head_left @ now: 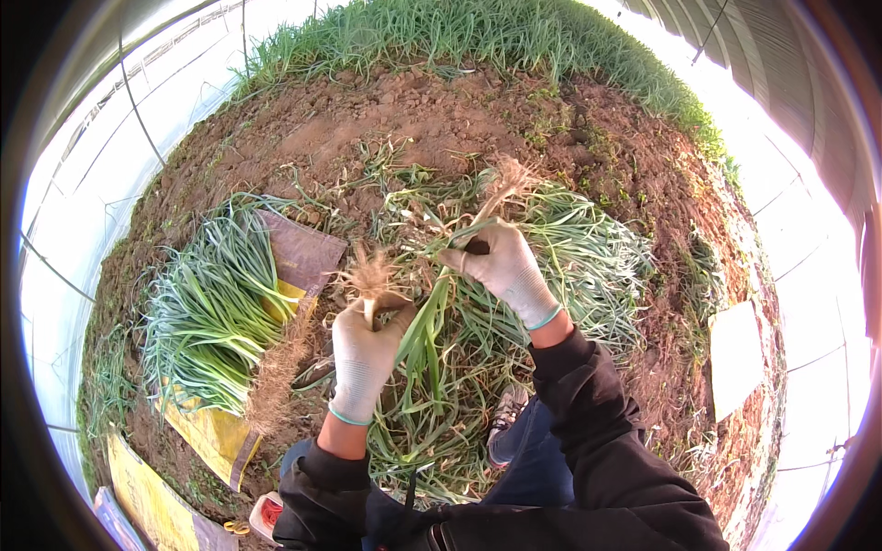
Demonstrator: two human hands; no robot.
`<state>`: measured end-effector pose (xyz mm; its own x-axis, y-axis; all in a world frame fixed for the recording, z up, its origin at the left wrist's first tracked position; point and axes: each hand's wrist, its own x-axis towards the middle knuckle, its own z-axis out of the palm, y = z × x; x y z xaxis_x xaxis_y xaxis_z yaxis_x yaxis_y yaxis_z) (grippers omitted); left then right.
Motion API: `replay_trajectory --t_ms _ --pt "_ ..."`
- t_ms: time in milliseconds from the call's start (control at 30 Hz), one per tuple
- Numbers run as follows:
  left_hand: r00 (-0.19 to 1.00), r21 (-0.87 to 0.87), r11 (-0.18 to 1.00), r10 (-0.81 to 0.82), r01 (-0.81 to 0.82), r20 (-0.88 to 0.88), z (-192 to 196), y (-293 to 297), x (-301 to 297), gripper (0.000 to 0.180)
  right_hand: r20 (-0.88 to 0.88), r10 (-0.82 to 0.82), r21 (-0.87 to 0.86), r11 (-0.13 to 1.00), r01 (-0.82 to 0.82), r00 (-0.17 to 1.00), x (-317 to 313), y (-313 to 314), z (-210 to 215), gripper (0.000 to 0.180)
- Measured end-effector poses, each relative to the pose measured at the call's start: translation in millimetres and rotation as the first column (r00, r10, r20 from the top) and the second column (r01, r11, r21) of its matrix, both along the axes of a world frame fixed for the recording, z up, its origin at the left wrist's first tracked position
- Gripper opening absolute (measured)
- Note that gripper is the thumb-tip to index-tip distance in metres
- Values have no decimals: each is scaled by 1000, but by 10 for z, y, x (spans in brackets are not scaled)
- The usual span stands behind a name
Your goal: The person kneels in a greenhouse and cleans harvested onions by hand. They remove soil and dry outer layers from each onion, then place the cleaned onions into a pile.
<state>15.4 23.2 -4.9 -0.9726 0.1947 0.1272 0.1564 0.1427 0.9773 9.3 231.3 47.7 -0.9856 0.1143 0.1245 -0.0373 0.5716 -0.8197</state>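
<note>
Along the left edge of the frame curves the pale plastic wall (pixel 83 184) of a greenhouse tunnel, crossed by thin dark hoops. Inside it the ground is bare brown soil (pixel 367 119), crumbly and clodded, running up to a strip of standing green plants (pixel 478 32) along the top of the frame.

At the lower left a yellow sack (pixel 216 436) lies flat on the soil with a brownish sack (pixel 303 253) above it. Across them rests a tidy bundle of greens (pixel 216 308), long slender leaves fanning to the upper left, pale hairy roots gathered at the lower right end.

Just right of the bundle, at centre, the left hand (pixel 363 354) in a white knitted glove is closed around a small plant (pixel 372 280), its tuft of tan roots sticking up above the fist. Green leaves hang between the two hands. The right hand (pixel 505 266), gloved alike, is curled shut around a second plant (pixel 503 188) at upper centre, roots upward and fraying. Both forearms wear dark sleeves.

Under and behind the hands lies a loose pile of pulled greens (pixel 588 257), tangled and floppy, spreading to the right. A shoe (pixel 505 422) shows below the right hand among the leaves, beside blue trouser cloth.

At the far right a pale flat sheet (pixel 735 354) lies on the soil, and beyond it the bright tunnel wall closes the frame.
</note>
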Motion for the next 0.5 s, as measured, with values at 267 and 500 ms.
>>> replay_trajectory --t_ms 267,500 --pt "996 -39 999 -11 14 83 48 0 0 24 -19 407 -32 913 -408 913 15 -312 -131 27" --pt "976 -147 985 -55 88 213 187 -71 57 27 -130 -447 -306 867 393 885 -72 554 55 19"
